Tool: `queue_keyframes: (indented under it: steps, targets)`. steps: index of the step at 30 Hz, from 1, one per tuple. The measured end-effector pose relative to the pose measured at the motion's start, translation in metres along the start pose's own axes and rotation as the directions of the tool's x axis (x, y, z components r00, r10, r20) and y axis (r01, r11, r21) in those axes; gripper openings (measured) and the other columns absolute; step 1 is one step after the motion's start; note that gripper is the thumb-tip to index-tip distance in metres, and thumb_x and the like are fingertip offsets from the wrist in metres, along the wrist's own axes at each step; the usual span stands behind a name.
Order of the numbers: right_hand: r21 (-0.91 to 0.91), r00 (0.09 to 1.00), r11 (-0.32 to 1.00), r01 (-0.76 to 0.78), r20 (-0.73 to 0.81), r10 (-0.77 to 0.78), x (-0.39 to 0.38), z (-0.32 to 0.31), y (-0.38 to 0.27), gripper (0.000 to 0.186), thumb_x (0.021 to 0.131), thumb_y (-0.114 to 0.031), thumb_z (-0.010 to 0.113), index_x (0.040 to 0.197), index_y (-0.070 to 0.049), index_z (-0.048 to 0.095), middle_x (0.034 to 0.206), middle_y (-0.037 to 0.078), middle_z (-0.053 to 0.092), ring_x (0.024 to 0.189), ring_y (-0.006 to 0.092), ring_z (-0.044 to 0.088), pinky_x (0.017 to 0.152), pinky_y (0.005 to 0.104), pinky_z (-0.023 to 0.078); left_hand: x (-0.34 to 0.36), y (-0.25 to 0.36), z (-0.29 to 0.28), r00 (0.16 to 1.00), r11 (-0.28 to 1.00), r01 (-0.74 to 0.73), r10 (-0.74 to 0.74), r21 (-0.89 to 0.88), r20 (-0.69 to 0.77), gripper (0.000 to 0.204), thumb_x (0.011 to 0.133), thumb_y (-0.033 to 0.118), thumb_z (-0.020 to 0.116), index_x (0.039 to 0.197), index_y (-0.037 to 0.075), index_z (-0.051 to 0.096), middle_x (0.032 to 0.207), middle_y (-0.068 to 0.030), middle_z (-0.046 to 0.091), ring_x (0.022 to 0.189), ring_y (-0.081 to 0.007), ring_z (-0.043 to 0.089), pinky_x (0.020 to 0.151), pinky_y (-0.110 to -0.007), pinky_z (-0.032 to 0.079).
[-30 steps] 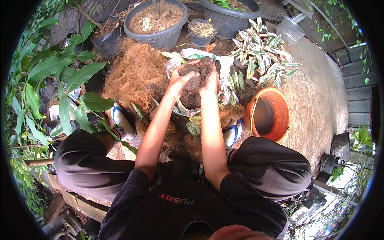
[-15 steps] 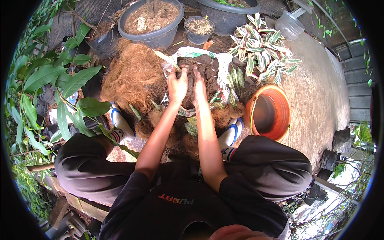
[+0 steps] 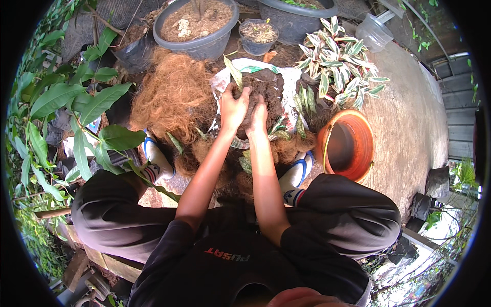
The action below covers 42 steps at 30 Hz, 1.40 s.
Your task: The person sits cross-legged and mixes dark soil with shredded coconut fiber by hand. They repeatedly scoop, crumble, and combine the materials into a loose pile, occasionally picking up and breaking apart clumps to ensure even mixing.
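Observation:
Side by side over an open white sack (image 3: 290, 82), my left hand (image 3: 233, 110) and my right hand (image 3: 258, 116) curl around a clump of dark soil (image 3: 247, 105). A mottled green leaf cutting (image 3: 233, 71) stands up from the clump beside my left fingers; its base is hidden. More dark soil (image 3: 268, 84) fills the sack behind my hands. Left of the sack lies a big heap of brown coconut fibre (image 3: 171, 97). Several more leaf cuttings (image 3: 307, 98) lean at the sack's right side, and fibre-wrapped ones sit in front of it.
An orange bucket (image 3: 349, 146) holding dark liquid stands to the right. Behind are a large grey pot (image 3: 197, 43), a small pot (image 3: 258, 37) and a variegated plant (image 3: 340, 66). Leafy branches (image 3: 79, 112) reach in from the left. My feet in blue-strapped sandals (image 3: 296, 171) flank the work.
The leaf cutting has swung from leaning left to more upright. My hands have come slightly toward me, the right one turning inward and curling against the soil clump.

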State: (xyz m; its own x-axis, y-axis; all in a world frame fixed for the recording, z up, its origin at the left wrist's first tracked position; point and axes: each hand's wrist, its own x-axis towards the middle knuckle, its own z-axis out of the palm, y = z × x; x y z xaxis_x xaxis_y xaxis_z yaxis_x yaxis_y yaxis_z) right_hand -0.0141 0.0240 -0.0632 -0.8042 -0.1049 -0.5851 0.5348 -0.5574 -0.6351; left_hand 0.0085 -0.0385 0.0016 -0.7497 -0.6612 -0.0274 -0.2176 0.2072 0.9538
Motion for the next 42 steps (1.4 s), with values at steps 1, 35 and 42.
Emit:
queue_keyframes:
  steps: [1,35,42]
  targets:
    - [0.017,1.000,1.000,-0.018,-0.011,0.018,0.011,-0.007,0.002,0.037,0.099,-0.032,0.034,0.111,-0.002,0.052,0.100,0.009,0.059,0.090,0.0223,0.061,0.080,0.0379,0.051,0.003,-0.005,0.003,0.999,0.995,0.013,-0.010,-0.103,0.031,0.047,0.084,0.026,0.065,0.114,-0.009,0.059,0.100,-0.0232,0.067,0.096,-0.0281,0.064,0.088,-0.035,0.046]
    - [0.405,0.836,0.912,-0.061,0.520,-0.175,0.026,-0.072,0.015,0.060,0.091,-0.051,0.047,0.134,-0.010,0.040,0.134,0.012,0.044,0.125,0.0268,0.043,0.100,0.0445,0.042,-0.017,-0.003,0.019,0.643,0.646,-0.758,0.718,0.091,0.266,0.019,0.067,0.014,0.070,0.082,0.004,0.062,0.086,-0.0084,0.061,0.088,-0.0284,0.057,0.083,-0.040,0.045]
    - [0.422,0.815,0.832,-0.361,0.576,0.062,0.009,-0.048,0.003,0.041,0.099,-0.040,0.042,0.119,-0.006,0.053,0.114,0.010,0.059,0.103,0.0234,0.058,0.090,0.0392,0.049,-0.012,-0.001,0.010,0.726,0.724,-0.687,0.682,0.064,0.082,0.024,0.059,0.009,0.076,0.073,0.001,0.058,0.079,-0.0115,0.057,0.076,-0.0291,0.056,0.070,-0.039,0.046]
